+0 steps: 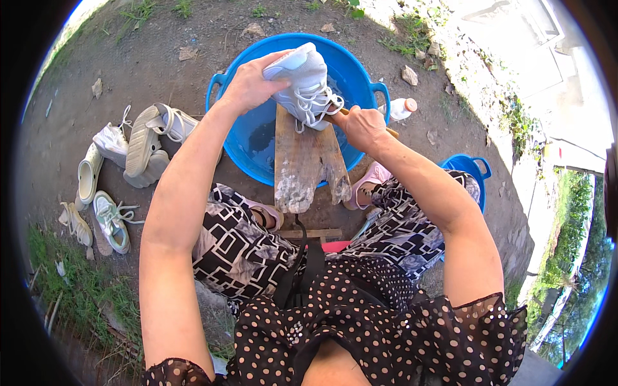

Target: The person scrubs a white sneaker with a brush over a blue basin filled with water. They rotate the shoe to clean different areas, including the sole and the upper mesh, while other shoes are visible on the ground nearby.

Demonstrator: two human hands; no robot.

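A white lace-up sneaker is held over a blue plastic tub, its laced top turned towards me. My left hand grips one end of it, thumb along the side. In my right hand is a wooden-handled tool, probably a brush, which meets the shoe near its laces; its working end is hidden. Beneath the sneaker, a worn wooden board with a notched near end slopes out of the tub over its near rim. Some water shows in the bottom of the tub.
Several shoes lie on the dirt at left, among them a clog, a sneaker and an upturned sole. A white bottle with an orange cap lies by the tub's right handle. A smaller blue container stands beyond my right knee.
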